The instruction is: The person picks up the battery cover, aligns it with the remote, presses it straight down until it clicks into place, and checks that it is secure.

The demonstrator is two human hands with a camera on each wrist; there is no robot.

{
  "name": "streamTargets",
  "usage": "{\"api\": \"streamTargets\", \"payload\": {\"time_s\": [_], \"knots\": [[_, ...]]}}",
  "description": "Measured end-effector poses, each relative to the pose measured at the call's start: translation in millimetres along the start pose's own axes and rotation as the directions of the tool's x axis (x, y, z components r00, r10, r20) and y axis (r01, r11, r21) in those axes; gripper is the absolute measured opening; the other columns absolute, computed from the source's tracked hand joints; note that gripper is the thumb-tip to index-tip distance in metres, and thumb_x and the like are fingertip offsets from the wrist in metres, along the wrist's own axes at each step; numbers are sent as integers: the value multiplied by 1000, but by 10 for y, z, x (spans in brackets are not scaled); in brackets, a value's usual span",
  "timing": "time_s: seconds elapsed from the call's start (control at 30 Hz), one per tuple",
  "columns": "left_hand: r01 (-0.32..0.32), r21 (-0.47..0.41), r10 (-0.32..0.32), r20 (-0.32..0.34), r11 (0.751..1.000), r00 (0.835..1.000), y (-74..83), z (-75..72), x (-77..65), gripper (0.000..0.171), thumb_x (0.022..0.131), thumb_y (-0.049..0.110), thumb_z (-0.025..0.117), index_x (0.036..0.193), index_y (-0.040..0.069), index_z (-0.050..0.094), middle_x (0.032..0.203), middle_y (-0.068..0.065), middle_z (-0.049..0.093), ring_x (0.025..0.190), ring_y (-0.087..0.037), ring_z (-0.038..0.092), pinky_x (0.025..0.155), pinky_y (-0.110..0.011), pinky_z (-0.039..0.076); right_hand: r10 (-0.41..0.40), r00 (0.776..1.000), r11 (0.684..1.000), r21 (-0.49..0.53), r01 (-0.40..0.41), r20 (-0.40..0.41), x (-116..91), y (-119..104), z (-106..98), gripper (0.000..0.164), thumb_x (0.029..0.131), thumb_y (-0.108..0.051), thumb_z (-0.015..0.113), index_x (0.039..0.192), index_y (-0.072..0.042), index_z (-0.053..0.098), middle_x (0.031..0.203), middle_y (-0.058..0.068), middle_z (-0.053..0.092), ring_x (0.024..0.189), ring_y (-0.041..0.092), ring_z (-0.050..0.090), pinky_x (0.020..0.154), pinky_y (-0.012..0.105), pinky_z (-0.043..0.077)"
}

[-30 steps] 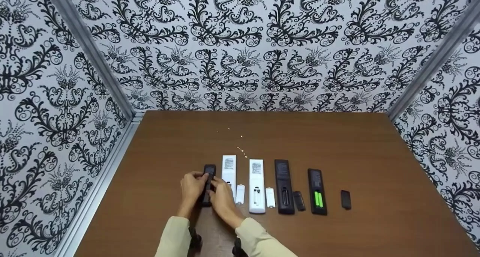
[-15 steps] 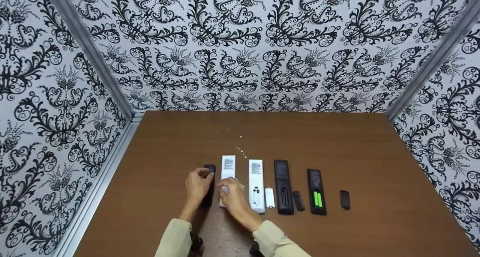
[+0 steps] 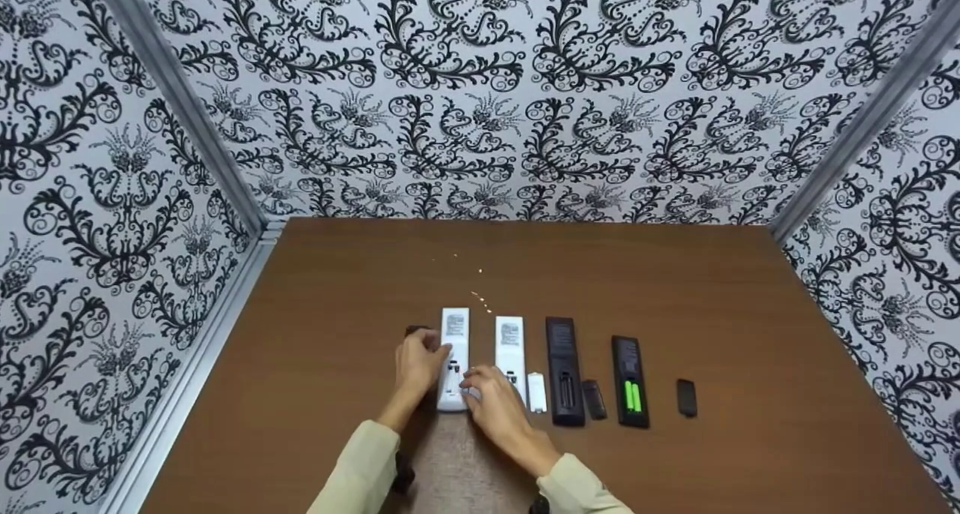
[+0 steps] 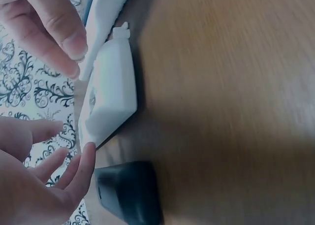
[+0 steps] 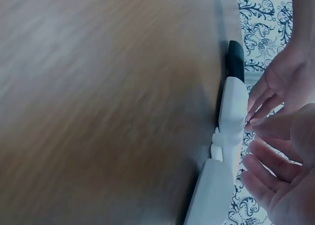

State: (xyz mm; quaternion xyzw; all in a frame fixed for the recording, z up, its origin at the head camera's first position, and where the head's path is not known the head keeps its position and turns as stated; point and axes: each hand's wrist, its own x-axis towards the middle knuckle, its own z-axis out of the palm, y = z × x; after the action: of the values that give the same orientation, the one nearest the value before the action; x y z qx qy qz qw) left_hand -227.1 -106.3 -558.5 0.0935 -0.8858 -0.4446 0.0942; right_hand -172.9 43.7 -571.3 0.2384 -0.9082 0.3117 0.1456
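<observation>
A white remote control (image 3: 454, 334) lies face down, its battery compartment uncovered. My left hand (image 3: 418, 362) reaches in from its left, with thumb and index fingertips over its left edge; in the left wrist view the left hand's fingers (image 4: 78, 178) are loosely extended. My right hand (image 3: 499, 405) hovers at the lower right, its fingertips by the remote's right side and no object visible in its grasp. A white battery cover (image 5: 216, 148) rests on the table beside this remote, hidden under the right hand in the head view. A black remote control (image 4: 130, 190) lies left of the white one, mostly behind my left hand in the head view.
Rightward on the brown table (image 3: 337, 274) lie a second white remote (image 3: 509, 341) with its cover (image 3: 536, 392), a black remote (image 3: 562, 349) with its cover (image 3: 594, 400), another black remote (image 3: 628, 360) holding green batteries, and a separate black cover (image 3: 686, 398). Patterned walls surround the table.
Both hands have left the leftmost black remote and moved right to the first white remote. The right hand moved first; the left followed.
</observation>
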Motion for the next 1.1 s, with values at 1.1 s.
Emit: {"api": "streamTargets", "payload": {"time_s": [1.1], "knots": [[177, 327, -218, 95, 928, 971, 348, 264, 181, 26, 79, 21, 84, 87, -1, 72, 95, -22, 71, 90, -40, 69, 75, -50, 56, -64, 996, 968, -245, 46, -65, -126, 110, 74, 14, 72, 0, 80, 72, -9, 69, 98, 8, 72, 106, 26, 66, 88, 33, 57]]}}
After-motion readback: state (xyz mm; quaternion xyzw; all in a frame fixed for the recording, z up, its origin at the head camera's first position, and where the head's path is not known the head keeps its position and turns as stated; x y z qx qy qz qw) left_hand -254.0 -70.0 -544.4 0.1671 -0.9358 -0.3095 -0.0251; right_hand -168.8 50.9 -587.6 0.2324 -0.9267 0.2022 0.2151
